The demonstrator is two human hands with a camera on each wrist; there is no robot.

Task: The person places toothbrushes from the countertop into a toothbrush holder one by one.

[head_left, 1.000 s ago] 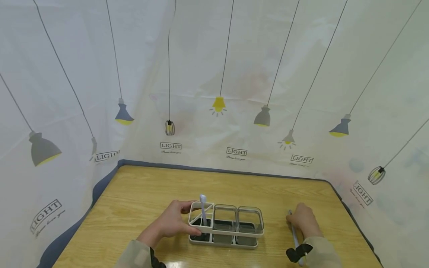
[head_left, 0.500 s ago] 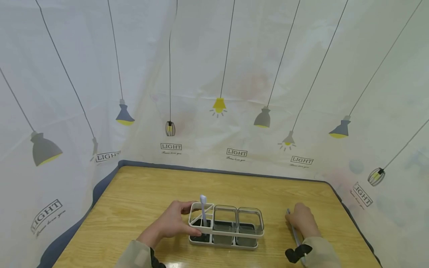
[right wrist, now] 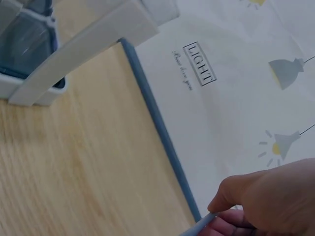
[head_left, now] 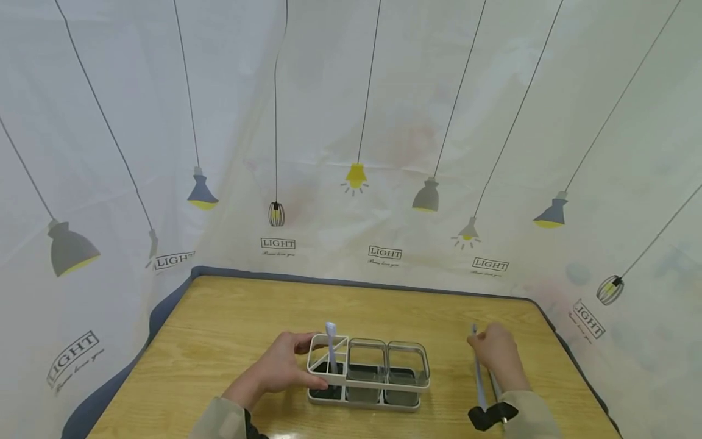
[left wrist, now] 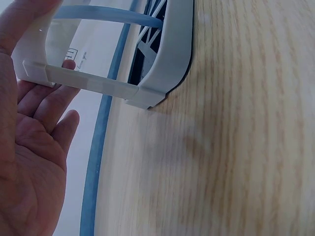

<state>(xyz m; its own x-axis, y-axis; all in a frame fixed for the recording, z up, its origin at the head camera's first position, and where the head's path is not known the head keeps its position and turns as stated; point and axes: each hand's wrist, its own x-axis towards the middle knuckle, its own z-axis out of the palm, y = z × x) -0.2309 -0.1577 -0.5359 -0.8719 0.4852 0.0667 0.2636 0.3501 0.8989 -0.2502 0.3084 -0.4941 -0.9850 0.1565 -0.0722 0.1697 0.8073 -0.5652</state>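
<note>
A white two-tier toothbrush holder (head_left: 384, 386) stands in the middle of the table. My left hand (head_left: 281, 364) grips its left end, thumb in front and fingers behind. One pale lilac toothbrush (head_left: 331, 347) stands in its divided left section, head up; the left wrist view shows its handle (left wrist: 108, 14) crossing the frame. Two clear cups (head_left: 366, 353) fill the other sections. To the right, my right hand (head_left: 496, 350) pinches a second light toothbrush (head_left: 479, 384) near its head. In the right wrist view, thumb and fingers close on that brush's pale end (right wrist: 199, 225).
A thin grey stick-like thing (head_left: 495, 388) shows beside my right wrist, partly hidden by the sleeve. The wooden table (head_left: 247, 305) has a blue-grey edge at the back. A white sheet (head_left: 351, 110) printed with lamps hangs behind it.
My right hand has moved slightly away from me, and the toothbrush in it now shows apart from the grey stick-like thing. My left hand keeps its grip on the holder.
</note>
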